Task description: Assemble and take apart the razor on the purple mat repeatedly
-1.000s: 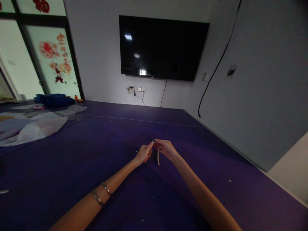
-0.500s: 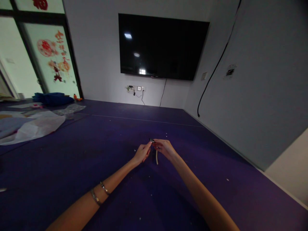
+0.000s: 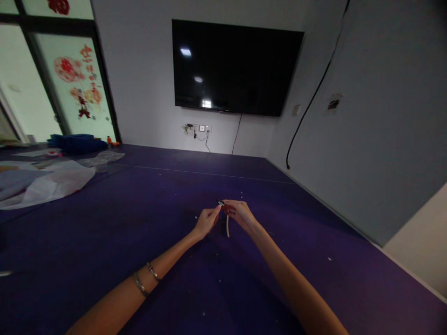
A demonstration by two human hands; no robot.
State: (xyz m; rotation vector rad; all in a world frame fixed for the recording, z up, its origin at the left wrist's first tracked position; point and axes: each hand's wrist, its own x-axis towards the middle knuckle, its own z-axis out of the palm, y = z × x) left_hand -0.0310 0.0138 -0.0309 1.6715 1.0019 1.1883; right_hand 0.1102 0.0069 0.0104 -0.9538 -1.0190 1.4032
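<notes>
My two hands meet: left hand [image 3: 207, 222] and right hand [image 3: 240, 214] both pinch one small dark piece [image 3: 220, 203] between their fingertips. One pale strip [image 3: 227, 226] shows below my right fingers; whether gripped, I cannot tell.

the left fingers [image 3: 213, 214] have turned slightly, showing less underneath.

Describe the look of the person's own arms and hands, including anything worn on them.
The left hand and right hand are both ungloved. No sleeve shows on either forearm. The left forearm wears two slim, silvery bracelets, set close together; no bracelet shows on the right forearm. The fingers are too small to tell about rings.
</notes>
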